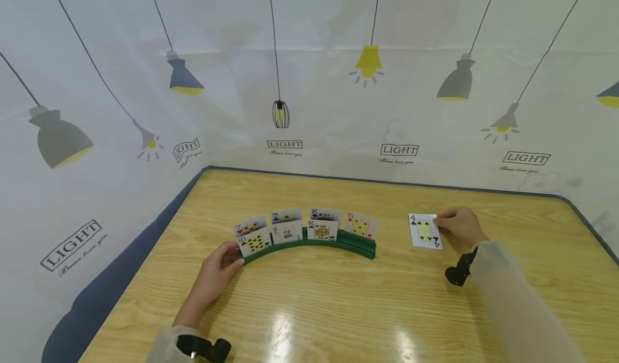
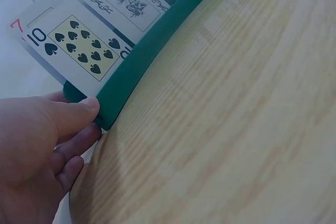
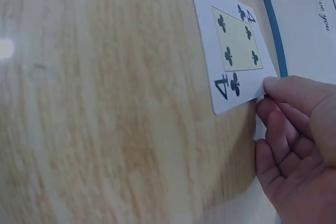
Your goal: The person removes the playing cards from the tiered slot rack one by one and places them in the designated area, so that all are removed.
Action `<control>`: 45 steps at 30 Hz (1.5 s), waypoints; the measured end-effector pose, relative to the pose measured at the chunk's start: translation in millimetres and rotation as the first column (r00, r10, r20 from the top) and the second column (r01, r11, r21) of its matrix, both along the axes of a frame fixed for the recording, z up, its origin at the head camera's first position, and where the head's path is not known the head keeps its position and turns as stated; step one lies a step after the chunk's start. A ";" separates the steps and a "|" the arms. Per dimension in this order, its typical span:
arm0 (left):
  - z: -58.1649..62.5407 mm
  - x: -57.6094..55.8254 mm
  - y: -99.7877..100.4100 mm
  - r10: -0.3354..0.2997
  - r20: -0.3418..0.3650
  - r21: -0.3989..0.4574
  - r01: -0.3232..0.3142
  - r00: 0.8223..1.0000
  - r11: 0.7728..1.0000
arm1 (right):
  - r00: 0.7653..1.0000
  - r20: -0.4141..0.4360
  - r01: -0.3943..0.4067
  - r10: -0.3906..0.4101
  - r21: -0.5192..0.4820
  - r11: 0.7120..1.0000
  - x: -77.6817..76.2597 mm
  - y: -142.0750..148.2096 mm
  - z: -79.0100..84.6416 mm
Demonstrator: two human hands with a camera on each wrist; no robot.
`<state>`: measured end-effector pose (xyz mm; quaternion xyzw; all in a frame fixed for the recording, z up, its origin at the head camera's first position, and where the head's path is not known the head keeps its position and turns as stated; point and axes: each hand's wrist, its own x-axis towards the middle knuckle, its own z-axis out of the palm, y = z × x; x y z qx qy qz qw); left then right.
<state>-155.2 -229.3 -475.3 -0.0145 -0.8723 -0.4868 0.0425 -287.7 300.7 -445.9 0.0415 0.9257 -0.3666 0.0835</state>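
A green curved card holder [image 1: 355, 243] stands on the table with playing cards in two rows. Its left end is gripped by my left hand [image 1: 215, 271], thumb in front, beside the ten of spades [image 2: 84, 48]. Behind that ten leans a red seven [image 1: 250, 225]. Further along are a joker [image 1: 287, 232] with a three [image 1: 286, 214] behind it, then a king [image 1: 322, 230] with another king [image 1: 326, 213] behind. A red five [image 1: 361, 226] occupies the right end. Apart from the holder, my right hand [image 1: 461, 227] pinches the four of clubs [image 3: 236, 45] by its edge, face up.
The wooden table [image 1: 338, 304] has a dark blue edge band [image 1: 309, 176] at the back. Behind it hangs a pale sheet [image 1: 319, 73] printed with lamps. Each wrist wears a black camera mount [image 1: 459, 270].
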 end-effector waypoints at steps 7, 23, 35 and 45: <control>1.7 0.8 1.0 -0.005 -0.007 0.006 0.005 1.000 1.000 | 0.999 -0.049 0.006 -0.004 0.042 0.999 -0.8 -1.6 -8.0; 2.1 1.8 0.6 -0.010 -0.017 0.006 0.010 1.000 1.000 | 0.994 -0.110 0.012 -0.014 -0.018 1.000 8.3 -7.2 -6.2; 1.0 1.9 0.7 -0.007 -0.013 0.012 0.007 1.000 1.000 | 0.998 -0.066 0.002 -0.005 -0.049 0.999 5.1 -7.0 1.9; 0.5 1.6 0.7 -0.003 -0.017 0.010 0.003 1.000 1.000 | 0.985 -0.146 -0.110 0.097 -0.085 0.990 15.2 -29.5 24.6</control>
